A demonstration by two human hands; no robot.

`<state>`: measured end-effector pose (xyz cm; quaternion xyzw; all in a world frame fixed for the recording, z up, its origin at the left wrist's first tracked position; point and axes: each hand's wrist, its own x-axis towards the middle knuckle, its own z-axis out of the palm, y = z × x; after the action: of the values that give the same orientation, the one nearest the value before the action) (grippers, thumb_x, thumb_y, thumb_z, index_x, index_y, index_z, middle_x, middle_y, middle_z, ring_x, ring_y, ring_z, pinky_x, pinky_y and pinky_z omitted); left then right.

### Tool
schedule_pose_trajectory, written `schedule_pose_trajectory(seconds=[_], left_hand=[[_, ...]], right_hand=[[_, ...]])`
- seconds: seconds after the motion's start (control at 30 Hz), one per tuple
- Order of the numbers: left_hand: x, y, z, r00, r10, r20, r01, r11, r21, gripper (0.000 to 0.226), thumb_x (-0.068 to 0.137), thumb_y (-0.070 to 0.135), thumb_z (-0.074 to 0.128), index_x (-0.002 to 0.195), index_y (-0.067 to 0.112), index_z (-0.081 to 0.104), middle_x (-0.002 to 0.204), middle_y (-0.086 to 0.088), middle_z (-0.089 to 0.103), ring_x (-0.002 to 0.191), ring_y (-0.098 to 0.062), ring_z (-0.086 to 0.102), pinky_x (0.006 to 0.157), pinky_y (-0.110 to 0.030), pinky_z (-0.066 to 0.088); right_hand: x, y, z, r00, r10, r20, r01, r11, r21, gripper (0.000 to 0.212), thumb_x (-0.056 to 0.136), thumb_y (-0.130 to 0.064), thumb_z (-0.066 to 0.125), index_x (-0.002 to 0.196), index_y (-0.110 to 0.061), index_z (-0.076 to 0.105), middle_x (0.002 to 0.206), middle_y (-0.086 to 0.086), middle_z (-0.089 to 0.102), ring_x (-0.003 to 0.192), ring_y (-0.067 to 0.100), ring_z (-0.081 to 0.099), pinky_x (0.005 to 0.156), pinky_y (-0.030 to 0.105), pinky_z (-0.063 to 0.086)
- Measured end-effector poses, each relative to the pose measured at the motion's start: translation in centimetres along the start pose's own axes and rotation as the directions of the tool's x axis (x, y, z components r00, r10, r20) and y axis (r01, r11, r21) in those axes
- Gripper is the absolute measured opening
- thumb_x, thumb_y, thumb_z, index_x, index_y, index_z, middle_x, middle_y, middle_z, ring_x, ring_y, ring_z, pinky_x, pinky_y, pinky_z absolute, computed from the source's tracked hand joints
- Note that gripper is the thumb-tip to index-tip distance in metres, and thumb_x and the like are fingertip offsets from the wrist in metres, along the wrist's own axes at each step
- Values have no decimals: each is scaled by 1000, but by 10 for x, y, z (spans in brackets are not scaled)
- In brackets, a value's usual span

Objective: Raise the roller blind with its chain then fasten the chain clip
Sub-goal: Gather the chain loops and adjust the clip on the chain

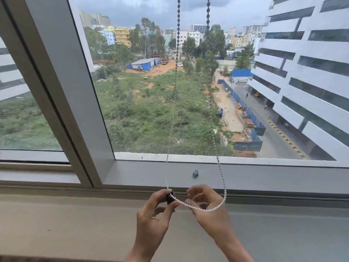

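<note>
My left hand (154,210) pinches the black chain clip (170,198) on the chain (196,207), whose loop sags rightward across my right hand (205,208), its fingers loosely curled.

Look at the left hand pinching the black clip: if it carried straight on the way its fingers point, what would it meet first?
Probably the lower window frame. The left hand, holding the black clip on the bead chain, points up and away; depth is unclear.

Wide grey window sill (75,224) below the glass, small grey cylindrical fitting (195,173) upright on the lower frame ledge (264,178)
</note>
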<state>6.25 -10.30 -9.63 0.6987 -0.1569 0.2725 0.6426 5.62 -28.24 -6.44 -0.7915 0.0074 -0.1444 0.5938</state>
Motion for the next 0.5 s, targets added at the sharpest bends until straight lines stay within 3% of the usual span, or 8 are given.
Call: schedule_pose_trajectory(seconds=[0.1, 0.27, 0.3, 0.37, 0.43, 0.5], left_hand=[[6, -5, -1, 1000, -8, -16, 8, 1000, -6, 40, 84, 8, 90, 117, 26, 76, 98, 1, 83, 89, -24, 82, 68, -33, 68], [19, -8, -5, 1000, 23, -18, -23, 999, -37, 35, 91, 44, 87, 120, 27, 76, 100, 3, 82, 89, -23, 82, 67, -41, 70], [21, -9, -6, 1000, 16, -18, -16, 999, -40, 35, 91, 46, 86, 120, 28, 76, 100, 2, 82, 90, -23, 82, 68, -43, 71], [25, -11, -8, 1000, 7, -19, -8, 999, -45, 35, 91, 47, 86, 120, 30, 76, 100, 0, 83, 91, -25, 82, 69, -45, 71], [29, -14, -10, 1000, 13, -18, -14, 999, -44, 35, 91, 46, 86, 121, 31, 76, 99, -1, 83, 91, -26, 82, 70, -44, 71], [32, -16, -12, 1000, 13, -19, -13, 999, -46, 34, 92, 45, 85, 121, 30, 76, 99, -1, 83, 90, -27, 82, 70, -45, 71]], right_hand=[[35, 24, -9, 998, -1, -65, -8, 990, -138, 28, 81, -6, 86, 89, -30, 75, 83, -8, 77, 73, 9, 73, 66, 18, 57], [89, 51, -6, 998, -15, -56, -6, 932, -363, 33, 82, -4, 86, 103, -21, 67, 100, -4, 67, 79, 8, 63, 72, 33, 56], [96, 54, -3, 999, -18, -50, -3, 921, -391, 36, 83, -4, 86, 106, -21, 65, 102, -4, 65, 81, 5, 61, 73, 30, 54], [109, 61, 3, 999, -11, -43, -7, 917, -399, 40, 83, -1, 85, 110, -20, 62, 103, 0, 63, 82, -4, 63, 71, 11, 47], [119, 68, 10, 998, -3, -55, -20, 911, -411, 40, 82, 3, 85, 115, -10, 66, 99, 0, 60, 85, -20, 61, 67, -3, 43], [125, 74, 14, 998, 6, -69, -36, 897, -441, 41, 81, 5, 85, 118, 0, 68, 97, -3, 56, 78, -10, 65, 70, -8, 39]])
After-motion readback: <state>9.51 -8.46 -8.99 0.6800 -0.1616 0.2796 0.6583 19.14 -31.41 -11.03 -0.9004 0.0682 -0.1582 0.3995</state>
